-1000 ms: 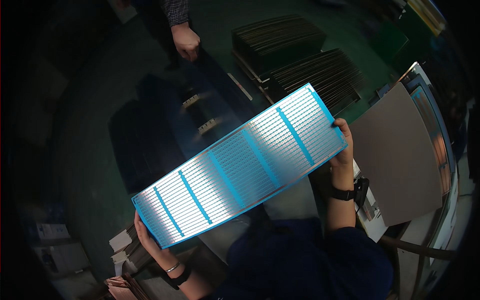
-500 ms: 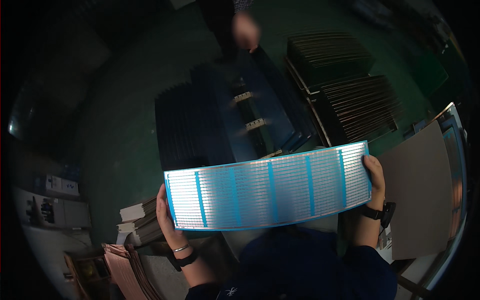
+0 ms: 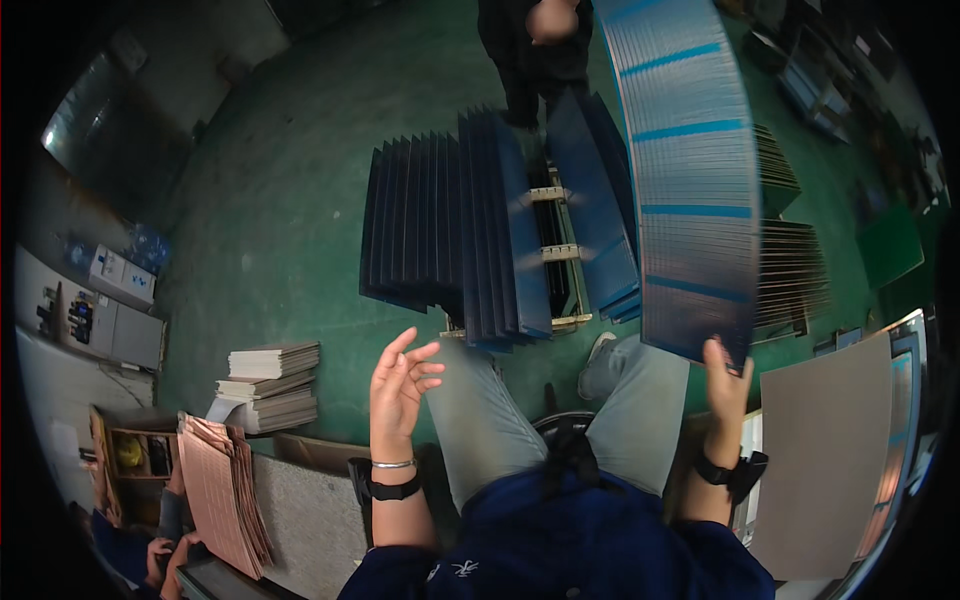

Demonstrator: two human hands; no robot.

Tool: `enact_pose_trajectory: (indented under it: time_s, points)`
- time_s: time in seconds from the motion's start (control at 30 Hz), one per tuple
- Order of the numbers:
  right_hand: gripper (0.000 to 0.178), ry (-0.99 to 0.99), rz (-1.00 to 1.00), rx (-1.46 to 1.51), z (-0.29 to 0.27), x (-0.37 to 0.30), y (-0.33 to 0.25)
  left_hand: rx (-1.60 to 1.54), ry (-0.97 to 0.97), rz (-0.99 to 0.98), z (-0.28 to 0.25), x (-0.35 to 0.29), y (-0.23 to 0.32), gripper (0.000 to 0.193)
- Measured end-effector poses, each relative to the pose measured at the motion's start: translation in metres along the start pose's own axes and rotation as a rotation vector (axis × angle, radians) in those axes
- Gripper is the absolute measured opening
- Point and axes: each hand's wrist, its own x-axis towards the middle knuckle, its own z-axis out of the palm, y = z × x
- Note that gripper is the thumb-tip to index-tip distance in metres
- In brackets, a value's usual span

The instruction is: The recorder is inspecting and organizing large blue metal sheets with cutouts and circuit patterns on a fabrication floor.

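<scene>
My right hand (image 3: 726, 385) grips the near end of a long circuit board panel (image 3: 695, 250), silvery with bright blue cross bands. The panel points away from me, its far end running out at the top of the view. My left hand (image 3: 402, 385) is raised over the floor just left of my left knee, fingers apart and holding nothing. In front of my legs stands a slotted rack (image 3: 562, 253) with pale crossbars. Dark blue panels (image 3: 495, 235) stand upright in rows at its left side, and more blue panels (image 3: 600, 215) lean at its right.
Beyond the rack stands a person (image 3: 535, 50). More upright boards (image 3: 790, 270) are behind the panel. A large grey board (image 3: 825, 450) is at my right. At left are stacked pale boards (image 3: 268, 385), copper-coloured sheets (image 3: 222, 490) and another person's hands (image 3: 165, 555).
The panel, held crosswise by both hands before, has turned lengthwise and swung to the right. My left hand has let go of it; my right hand still holds one end.
</scene>
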Motion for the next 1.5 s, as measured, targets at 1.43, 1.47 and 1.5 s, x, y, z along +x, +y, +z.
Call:
enact_pose_trajectory:
  time_s: [1.43, 1.47, 1.5]
  points:
    - [0.042, -0.880, 0.117, -0.656, 0.144, 0.012, 0.086, 0.032, -0.023, -0.173, -0.008, 0.004, -0.023, 0.036]
    - [0.047, -0.886, -0.193, -0.768, 0.152, -0.003, 0.080, 0.034, -0.023, -0.173, -0.007, 0.006, -0.025, 0.036]
    - [0.054, -0.977, -0.077, -0.864, 0.167, -0.010, 0.057, 0.028, -0.027, -0.177, -0.004, 0.007, -0.025, 0.035]
